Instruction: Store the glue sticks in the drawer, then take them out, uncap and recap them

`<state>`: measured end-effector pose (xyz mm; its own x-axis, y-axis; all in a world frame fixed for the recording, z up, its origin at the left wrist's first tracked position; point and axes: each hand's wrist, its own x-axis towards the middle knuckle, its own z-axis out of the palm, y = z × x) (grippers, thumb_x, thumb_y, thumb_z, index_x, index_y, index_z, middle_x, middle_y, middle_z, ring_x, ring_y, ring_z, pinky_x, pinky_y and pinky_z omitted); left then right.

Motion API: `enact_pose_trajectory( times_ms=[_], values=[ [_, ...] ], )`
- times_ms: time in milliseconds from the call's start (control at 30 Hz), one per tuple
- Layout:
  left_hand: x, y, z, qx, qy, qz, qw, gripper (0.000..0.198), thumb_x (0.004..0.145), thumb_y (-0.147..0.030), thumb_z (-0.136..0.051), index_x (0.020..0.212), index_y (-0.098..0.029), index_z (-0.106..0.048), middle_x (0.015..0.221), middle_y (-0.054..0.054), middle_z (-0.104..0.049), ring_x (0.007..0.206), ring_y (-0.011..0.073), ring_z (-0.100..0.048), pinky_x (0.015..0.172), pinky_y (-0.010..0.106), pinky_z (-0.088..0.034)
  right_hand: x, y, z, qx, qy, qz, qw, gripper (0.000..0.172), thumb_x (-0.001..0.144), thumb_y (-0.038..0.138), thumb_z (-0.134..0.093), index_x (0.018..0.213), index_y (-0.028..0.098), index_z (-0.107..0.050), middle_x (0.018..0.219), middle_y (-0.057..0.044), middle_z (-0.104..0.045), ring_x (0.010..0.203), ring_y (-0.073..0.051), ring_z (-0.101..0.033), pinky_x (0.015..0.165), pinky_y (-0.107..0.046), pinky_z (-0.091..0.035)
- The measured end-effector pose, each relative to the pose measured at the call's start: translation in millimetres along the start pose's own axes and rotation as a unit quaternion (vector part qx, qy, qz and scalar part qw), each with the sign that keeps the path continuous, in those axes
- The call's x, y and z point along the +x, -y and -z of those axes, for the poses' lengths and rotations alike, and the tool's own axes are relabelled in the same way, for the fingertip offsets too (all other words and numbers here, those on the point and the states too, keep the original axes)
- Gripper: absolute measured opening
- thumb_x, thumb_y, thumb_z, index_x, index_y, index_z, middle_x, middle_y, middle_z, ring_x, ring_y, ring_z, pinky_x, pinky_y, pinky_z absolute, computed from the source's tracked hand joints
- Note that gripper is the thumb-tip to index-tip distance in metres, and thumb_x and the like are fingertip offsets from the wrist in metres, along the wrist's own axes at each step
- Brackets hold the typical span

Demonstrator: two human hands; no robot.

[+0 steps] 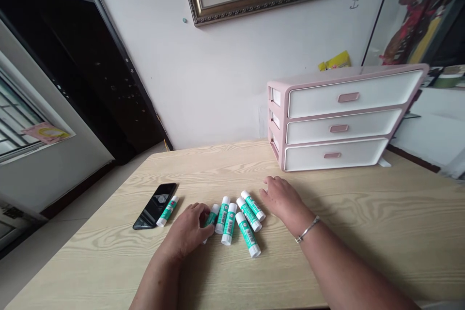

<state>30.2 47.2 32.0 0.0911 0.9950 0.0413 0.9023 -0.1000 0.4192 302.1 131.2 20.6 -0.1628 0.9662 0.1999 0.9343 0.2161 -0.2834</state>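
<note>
Several green-and-white glue sticks lie in a loose group on the wooden table. My left hand (191, 226) has its thumb and fingers around the leftmost glue stick of the group (213, 214), partly hiding it. Beside it lie two more, an upper glue stick (223, 215) and a lower glue stick (229, 224). Farther right are three others, among them a slanted glue stick (248, 234) nearest me. My right hand (280, 196) rests palm down just right of the group, fingers apart, holding nothing. A separate glue stick (167, 211) lies left of my left hand.
A black phone (154, 207) lies at the left, touching or very near the separate glue stick. At the back right stands a pink-and-white drawer unit (337, 121) with a yellow packet (336, 61) behind its top. The wooden table (109, 256) meets the wall behind.
</note>
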Motion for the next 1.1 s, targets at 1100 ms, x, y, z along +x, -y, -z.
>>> enact_pose_trajectory(
  times_ms=[1100],
  values=[
    [5.3,-56.5,-34.3,-0.099,-0.051,-0.183,0.977,0.033,0.101,-0.043,-0.046,0.126,-0.024,-0.056,0.107,0.007,-0.070,0.093,0.0213,-0.065,0.082,0.031,-0.047,-26.0,44.8,-4.3,0.326,-0.042,0.133,0.935,0.025,0.101,0.030,-0.039,0.102,0.022,-0.063,0.076,-0.001,-0.068,0.069,-0.015,-0.061,0.065,-0.025,-0.040]
  ],
)
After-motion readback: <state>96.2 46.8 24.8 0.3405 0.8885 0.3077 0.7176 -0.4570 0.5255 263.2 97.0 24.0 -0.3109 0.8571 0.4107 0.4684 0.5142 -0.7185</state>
